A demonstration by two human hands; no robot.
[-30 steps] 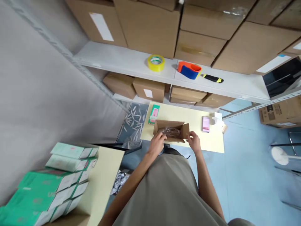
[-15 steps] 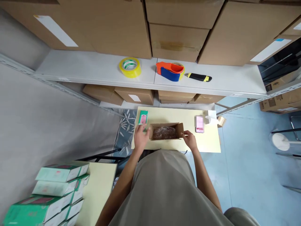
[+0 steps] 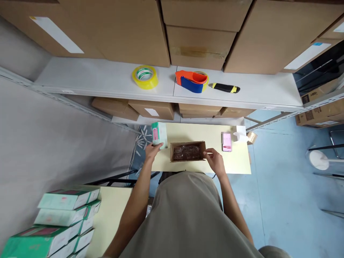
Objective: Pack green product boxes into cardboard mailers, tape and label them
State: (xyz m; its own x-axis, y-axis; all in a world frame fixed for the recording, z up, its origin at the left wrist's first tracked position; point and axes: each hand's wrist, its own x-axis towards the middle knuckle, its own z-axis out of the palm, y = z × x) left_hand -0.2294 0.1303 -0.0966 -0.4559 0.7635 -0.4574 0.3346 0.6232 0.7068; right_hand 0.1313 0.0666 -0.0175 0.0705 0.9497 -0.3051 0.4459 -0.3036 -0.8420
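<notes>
While the white shelf (image 3: pixel 99 75) and its brown boxes (image 3: pixel 129 28) span the view beyond the fingers of the left hand (image 3: pixel 151 152) and right hand (image 3: pixel 215 162), the pale bench (image 3: pixel 185 132) lies right beneath them. Behind the left fingers, toward the wearer and off to that side, a second bench (image 3: pixel 115 204) bears a stack of green-and-white packages (image 3: pixel 55 216).

Between the two sets of fingers stands a brown cardboard carton (image 3: pixel 172 152), open at the top, its long axis running crosswise from one hand toward the other. The right hand is the nearer: its fingers meet the carton's right end, thumb and forefinger bent close together at the rim, though whether they pinch the board or steady it I cannot tell. A dark bundle in clear film (image 3: pixel 186 152) lies lengthwise inside, just left of those fingertips.

The smaller green box (image 3: pixel 161 134), showing a pale face and a pink panel, is in the left hand, whose fingers are closed about its near end, thumb against the pale side. It extends forward from those fingers, so its long axis runs roughly square to the carton's, just left of it and apart.

Right of and slightly beyond the right fingers lies a phone (image 3: pixel 227 142). Far ahead, on the shelf, are a tape dispenser (image 3: pixel 190 85), a yellow tape roll (image 3: pixel 149 84) and a utility knife (image 3: pixel 225 87).
</notes>
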